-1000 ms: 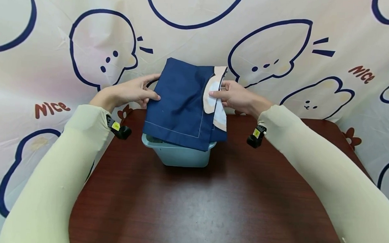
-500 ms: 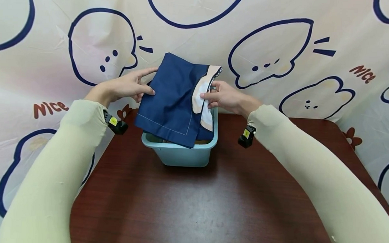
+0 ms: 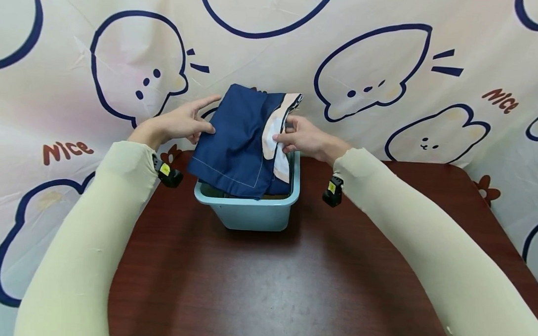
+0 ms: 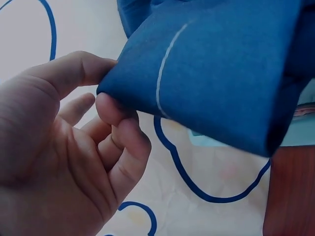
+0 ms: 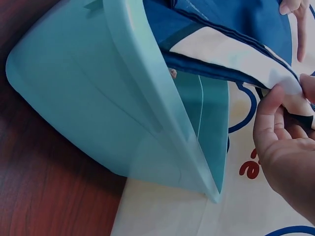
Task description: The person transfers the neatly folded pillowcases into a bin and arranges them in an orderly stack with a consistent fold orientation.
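A folded navy cloth (image 3: 234, 142) with a white and cream printed strip along its right side lies over the mouth of a light blue plastic bin (image 3: 249, 214). My left hand (image 3: 177, 123) pinches the cloth's left edge between thumb and fingers; the left wrist view shows the folded edge (image 4: 211, 83) and its white stitching close up. At the right edge my right hand (image 3: 307, 137) pinches the printed strip, thumb on top. In the right wrist view the cloth hangs over the bin's rim (image 5: 147, 73), with part of the bin's inside showing beneath it.
The bin stands on a dark red-brown wooden table (image 3: 265, 286), near its back edge. Right behind hangs a pale curtain (image 3: 264, 59) printed with blue cartoon outlines. Most of what the bin holds is hidden by the cloth.
Both hands have shifted the cloth left and lowered it a little, so the bin's right rim now shows. Each hand keeps its pinch on the cloth.
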The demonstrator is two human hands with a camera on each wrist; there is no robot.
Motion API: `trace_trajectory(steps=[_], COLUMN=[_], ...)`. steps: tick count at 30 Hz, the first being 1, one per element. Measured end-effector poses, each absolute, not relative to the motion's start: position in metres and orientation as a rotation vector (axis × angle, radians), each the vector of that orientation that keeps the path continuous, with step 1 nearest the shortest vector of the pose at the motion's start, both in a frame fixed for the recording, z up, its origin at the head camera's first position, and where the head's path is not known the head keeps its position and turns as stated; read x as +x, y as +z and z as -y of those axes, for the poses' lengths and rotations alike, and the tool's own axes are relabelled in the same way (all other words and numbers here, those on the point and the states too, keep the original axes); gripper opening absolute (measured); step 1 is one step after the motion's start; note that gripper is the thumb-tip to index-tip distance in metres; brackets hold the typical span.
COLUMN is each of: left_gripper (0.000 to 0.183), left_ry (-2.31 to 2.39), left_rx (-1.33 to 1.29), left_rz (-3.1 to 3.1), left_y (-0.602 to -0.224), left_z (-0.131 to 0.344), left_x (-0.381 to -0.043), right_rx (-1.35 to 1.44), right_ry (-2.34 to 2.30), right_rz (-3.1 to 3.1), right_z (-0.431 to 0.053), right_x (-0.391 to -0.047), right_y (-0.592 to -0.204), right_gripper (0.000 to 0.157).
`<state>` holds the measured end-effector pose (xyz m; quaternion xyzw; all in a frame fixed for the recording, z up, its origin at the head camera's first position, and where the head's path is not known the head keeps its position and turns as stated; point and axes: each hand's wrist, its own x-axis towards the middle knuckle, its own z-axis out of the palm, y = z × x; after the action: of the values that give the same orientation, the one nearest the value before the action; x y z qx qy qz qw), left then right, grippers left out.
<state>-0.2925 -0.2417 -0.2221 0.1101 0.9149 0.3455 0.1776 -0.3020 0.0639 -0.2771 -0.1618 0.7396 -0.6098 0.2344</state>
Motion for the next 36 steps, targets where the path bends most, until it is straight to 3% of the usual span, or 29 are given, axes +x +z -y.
trace_trajectory(steps=[36], left_gripper=[0.079], left_ry=[0.944], left_rx=[0.315], left_rz=[-2.540], left_y=[-0.251], left_z=[0.232], left_x=[-0.283], right_rx=[-0.456], right_ry=[-1.552], right_rz=[-2.101], right_z=[-0.068], right_x=[-0.312], right_y=[-0.298], right_gripper=[0.008])
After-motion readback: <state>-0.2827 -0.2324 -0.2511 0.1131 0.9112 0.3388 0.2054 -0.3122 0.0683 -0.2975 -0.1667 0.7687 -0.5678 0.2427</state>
